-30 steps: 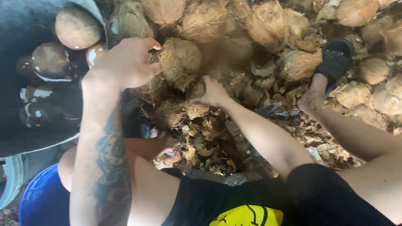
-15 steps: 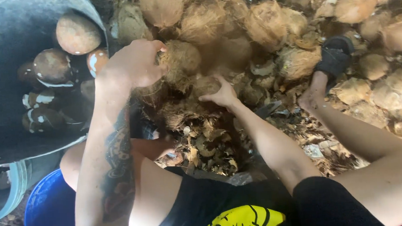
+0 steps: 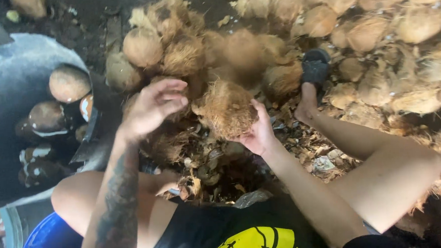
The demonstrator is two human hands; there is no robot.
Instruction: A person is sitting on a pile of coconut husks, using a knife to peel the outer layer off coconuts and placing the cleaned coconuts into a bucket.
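A brown, fibrous, half-husked coconut (image 3: 228,108) is gripped from below and from its right side by the right hand (image 3: 257,132), the fingers (image 3: 261,115) curled against the husk; it is held above a heap of torn brown husk scraps (image 3: 207,165); the left hand (image 3: 151,107) is spread open just beside the coconut's left side, fingers apart, and whether they touch the fibres cannot be told; a pile of rough tan unhusked coconuts (image 3: 356,26) is seen beyond; smooth dark peeled coconuts (image 3: 68,82) are gathered in a large grey tub (image 3: 6,75) at the left; a foot in a black sandal (image 3: 314,69) is planted among the husks.
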